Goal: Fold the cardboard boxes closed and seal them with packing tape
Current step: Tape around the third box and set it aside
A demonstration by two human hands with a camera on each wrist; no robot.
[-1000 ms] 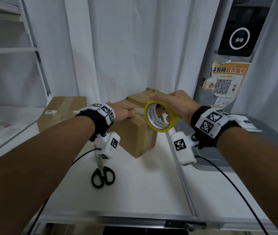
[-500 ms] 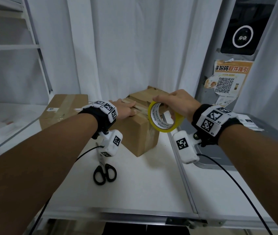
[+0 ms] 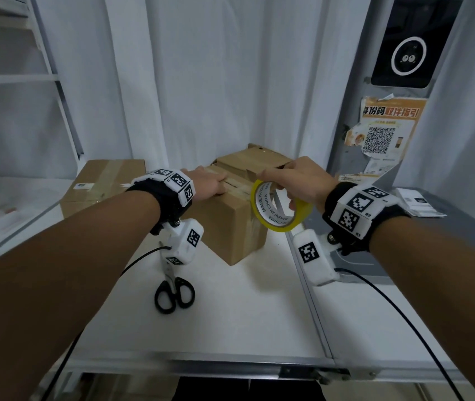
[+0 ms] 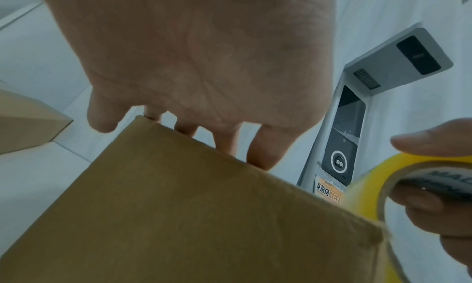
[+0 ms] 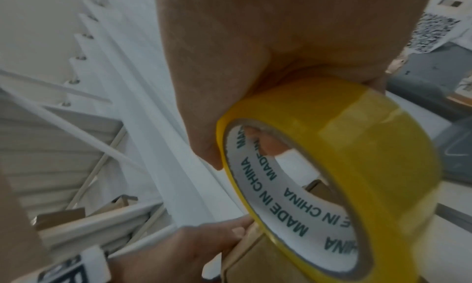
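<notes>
A brown cardboard box (image 3: 232,227) stands on the white table (image 3: 230,308), its top flaps folded down. My left hand (image 3: 208,185) lies flat on the top near the left edge, straight fingers (image 4: 263,146) reaching over the box (image 4: 191,216). My right hand (image 3: 291,180) grips a yellow roll of packing tape (image 3: 281,209) at the box's right top edge, fingers through its core. The roll (image 5: 332,176) reads "MADE IN CHINA"; it also shows in the left wrist view as the tape (image 4: 421,178). A second box (image 3: 103,183), taped across its top, sits at the back left.
Black-handled scissors (image 3: 174,290) lie on the table in front of the box. White curtains hang behind. A grey kiosk with a poster (image 3: 386,128) stands at the right, papers (image 3: 418,202) on its shelf. A glass panel (image 3: 4,227) borders the left.
The right hand has carried the tape roll slightly lower and nearer along the box's right top edge. The left hand stays pressed on the box top.
</notes>
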